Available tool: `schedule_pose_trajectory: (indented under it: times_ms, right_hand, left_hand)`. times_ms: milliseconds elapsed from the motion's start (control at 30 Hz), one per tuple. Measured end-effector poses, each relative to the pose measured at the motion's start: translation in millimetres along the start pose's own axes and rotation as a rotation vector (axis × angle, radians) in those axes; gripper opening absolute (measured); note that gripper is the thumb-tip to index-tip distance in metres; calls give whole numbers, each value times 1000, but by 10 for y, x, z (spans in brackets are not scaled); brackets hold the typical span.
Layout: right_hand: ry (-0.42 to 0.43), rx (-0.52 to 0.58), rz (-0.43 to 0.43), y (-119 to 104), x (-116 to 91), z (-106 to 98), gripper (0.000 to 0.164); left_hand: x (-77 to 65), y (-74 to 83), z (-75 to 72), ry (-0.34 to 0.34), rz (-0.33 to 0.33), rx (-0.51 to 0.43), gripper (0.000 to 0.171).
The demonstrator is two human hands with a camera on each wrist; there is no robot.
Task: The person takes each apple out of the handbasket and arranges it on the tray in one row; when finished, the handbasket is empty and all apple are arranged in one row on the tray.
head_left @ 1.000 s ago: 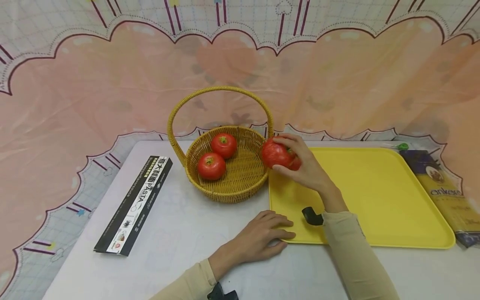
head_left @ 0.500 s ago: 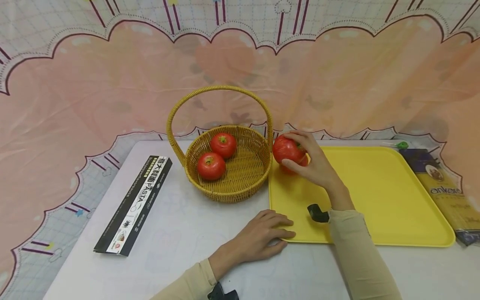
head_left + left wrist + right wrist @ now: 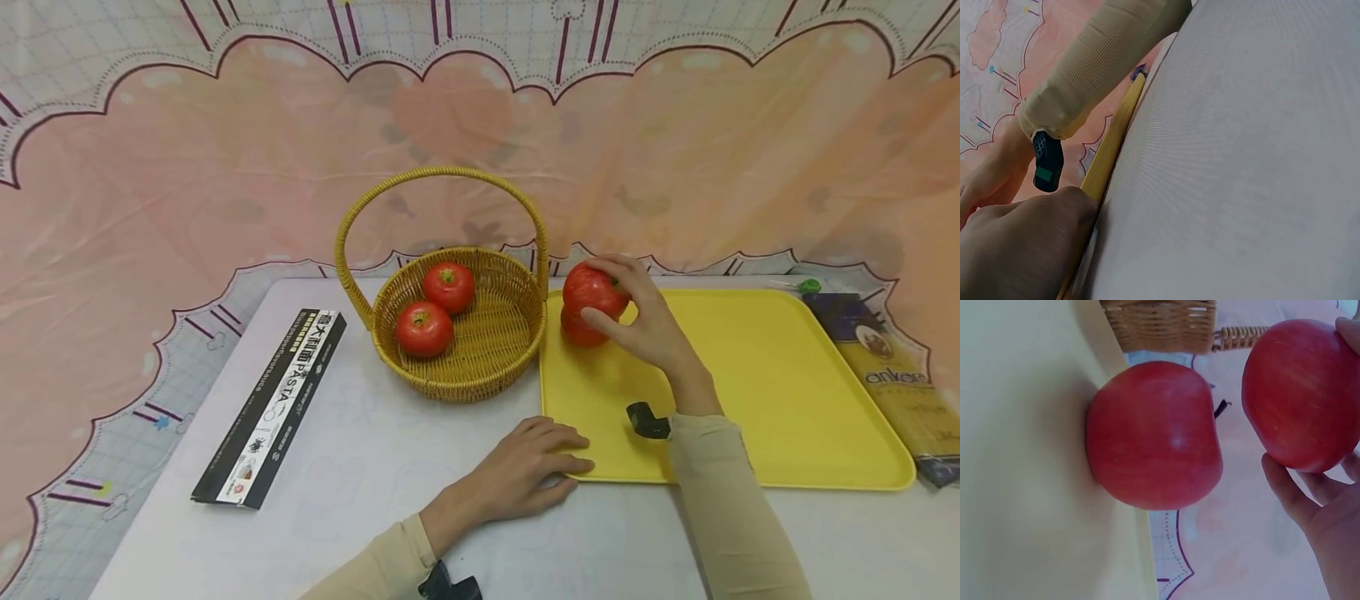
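My right hand (image 3: 645,321) grips a red apple (image 3: 595,288) between thumb and fingers, above the left part of the yellow tray (image 3: 750,392). In the right wrist view the held apple (image 3: 1304,394) is off the tray surface. Another red apple (image 3: 1154,434), its dark stem showing, sits on the tray; from the head view this second apple (image 3: 580,329) is partly hidden below the held one. My left hand (image 3: 521,471) rests with fingers spread on the tray's near left corner, palm over the table. Two tomatoes (image 3: 448,287) lie in the left half of the wicker basket (image 3: 465,390).
The basket's tall handle (image 3: 442,172) arches up just left of the tray. A black pasta box (image 3: 270,408) lies at the table's left. At the right, a yellow and dark packet (image 3: 885,367) lies beside the tray, with a small green-tipped item (image 3: 808,287) behind.
My right hand has carried the apple rightward, from the basket's right rim to above the tray, uncovering more of the apple standing there. My left hand has stayed put.
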State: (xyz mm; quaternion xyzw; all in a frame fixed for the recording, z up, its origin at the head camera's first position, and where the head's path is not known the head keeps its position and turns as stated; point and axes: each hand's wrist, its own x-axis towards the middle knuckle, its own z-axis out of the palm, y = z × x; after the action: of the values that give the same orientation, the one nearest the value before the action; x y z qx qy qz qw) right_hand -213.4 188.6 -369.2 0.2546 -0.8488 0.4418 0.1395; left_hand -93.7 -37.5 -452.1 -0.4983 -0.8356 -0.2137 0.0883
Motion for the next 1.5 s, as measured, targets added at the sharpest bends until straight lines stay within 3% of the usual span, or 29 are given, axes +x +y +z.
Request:
schedule_pose_trajectory:
  times_ms: [800,1100,1500]
  right_hand:
    - [-15,-7,148,123,-77,-127,60]
    - [2,-7,167,192,-94,-193,60]
    - [-42,3,248,227,-125,-271,60]
  left_hand:
    - [-5,9,10,7,-9,-13,26]
    - [-1,12,5,9,-10,-22,26]
    - [15,16,-16,8,-12,-17,27]
